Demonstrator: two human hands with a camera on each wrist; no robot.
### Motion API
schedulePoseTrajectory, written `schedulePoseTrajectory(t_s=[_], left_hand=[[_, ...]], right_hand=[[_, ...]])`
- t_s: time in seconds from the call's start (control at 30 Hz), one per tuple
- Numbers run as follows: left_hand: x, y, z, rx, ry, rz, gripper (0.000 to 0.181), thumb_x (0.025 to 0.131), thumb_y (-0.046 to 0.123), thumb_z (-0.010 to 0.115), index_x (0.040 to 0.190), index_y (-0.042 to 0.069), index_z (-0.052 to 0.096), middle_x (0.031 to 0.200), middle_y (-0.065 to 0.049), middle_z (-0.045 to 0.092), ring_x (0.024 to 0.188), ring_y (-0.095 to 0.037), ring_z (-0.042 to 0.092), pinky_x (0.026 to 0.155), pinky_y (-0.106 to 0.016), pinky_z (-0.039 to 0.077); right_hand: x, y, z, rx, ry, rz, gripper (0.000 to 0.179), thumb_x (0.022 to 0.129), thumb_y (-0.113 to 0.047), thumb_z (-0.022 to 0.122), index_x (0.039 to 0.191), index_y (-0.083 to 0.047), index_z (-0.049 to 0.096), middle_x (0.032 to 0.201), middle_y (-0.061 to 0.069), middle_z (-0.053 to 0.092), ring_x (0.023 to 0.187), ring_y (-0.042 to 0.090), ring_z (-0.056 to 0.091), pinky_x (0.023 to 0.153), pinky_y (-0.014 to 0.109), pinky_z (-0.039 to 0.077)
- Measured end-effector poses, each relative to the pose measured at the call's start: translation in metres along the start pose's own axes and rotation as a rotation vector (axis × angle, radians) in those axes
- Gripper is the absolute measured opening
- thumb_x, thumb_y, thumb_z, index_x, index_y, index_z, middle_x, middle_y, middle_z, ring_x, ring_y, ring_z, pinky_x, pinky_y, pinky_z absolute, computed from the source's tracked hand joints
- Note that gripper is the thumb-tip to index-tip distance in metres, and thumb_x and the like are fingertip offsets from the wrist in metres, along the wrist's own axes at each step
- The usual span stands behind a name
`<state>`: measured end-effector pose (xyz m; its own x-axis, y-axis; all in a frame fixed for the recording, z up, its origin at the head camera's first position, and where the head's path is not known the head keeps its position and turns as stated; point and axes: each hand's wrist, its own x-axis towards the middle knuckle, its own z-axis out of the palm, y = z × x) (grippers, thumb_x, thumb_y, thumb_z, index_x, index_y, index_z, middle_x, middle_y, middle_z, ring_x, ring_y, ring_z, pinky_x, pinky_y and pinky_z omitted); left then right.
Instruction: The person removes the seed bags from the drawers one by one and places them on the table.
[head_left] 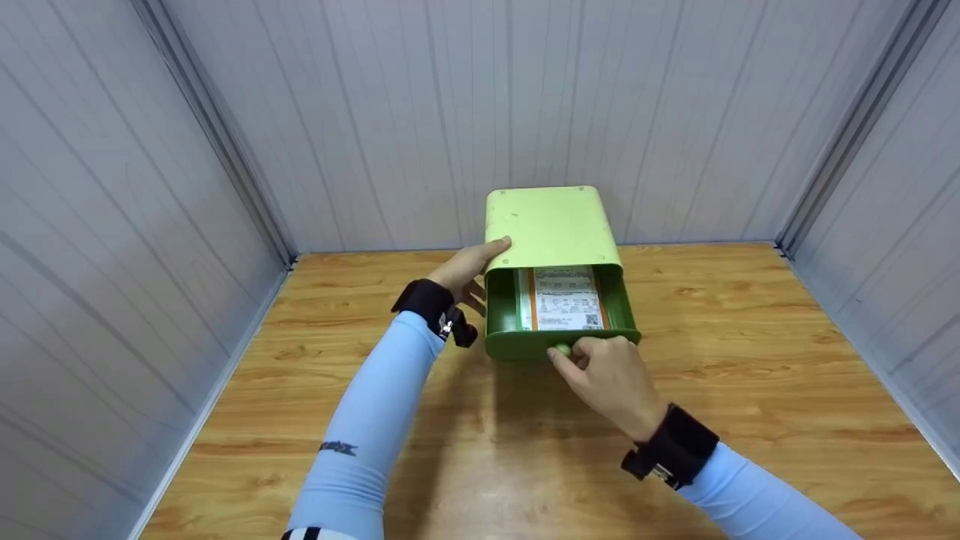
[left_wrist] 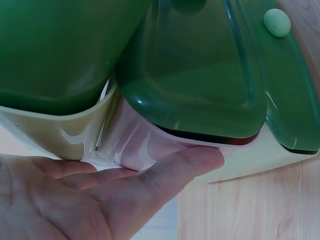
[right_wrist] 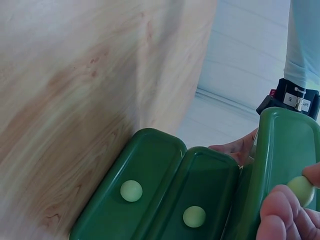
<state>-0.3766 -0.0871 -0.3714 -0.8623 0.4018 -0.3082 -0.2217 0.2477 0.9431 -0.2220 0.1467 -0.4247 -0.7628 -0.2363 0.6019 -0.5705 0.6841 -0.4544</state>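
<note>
A small drawer cabinet with a pale yellow-green casing stands on the wooden table against the back wall. Its green top drawer is pulled partway out. Inside lies a flat white printed packet with orange edging and a square code. My right hand pinches the round light-green knob between thumb and curled fingers. Along the casing's left side rests my left hand, thumb extended over the top edge, fingers fairly straight beside it. Two lower drawers with knobs appear pushed in.
The wooden tabletop spreads around the cabinet. Ribbed white panels form the back wall, left wall and right wall. Dark straps with small devices sit on both wrists.
</note>
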Motion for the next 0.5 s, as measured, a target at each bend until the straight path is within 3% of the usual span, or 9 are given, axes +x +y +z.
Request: schedulePoseTrajectory(t_s=[0.27,0.5], left_hand=[[-0.001,-0.001,0.001,-0.014,0.004,-0.011,0.063,0.091,0.066,0.052,0.124,0.013,0.058,0.124,-0.014,0.055,0.095,-0.040,0.066,0.075,-0.053,0.057],[-0.014,0.009,0.006,0.017,-0.046,-0.013,0.064,0.098,0.059,0.044,0.134,0.007,0.050,0.130,-0.017,0.050,0.100,-0.041,0.064,0.084,-0.057,0.053]], right_hand=[[-0.005,-0.001,0.000,0.004,-0.001,0.008,0.035,0.091,-0.029,0.071,0.060,-0.016,0.063,0.048,-0.013,0.050,0.040,-0.004,0.037,0.038,0.018,0.034],[-0.010,-0.003,-0.001,0.005,-0.009,0.017,0.034,0.091,-0.028,0.071,0.060,-0.016,0.062,0.048,-0.013,0.050,0.039,-0.003,0.038,0.037,0.019,0.035]])
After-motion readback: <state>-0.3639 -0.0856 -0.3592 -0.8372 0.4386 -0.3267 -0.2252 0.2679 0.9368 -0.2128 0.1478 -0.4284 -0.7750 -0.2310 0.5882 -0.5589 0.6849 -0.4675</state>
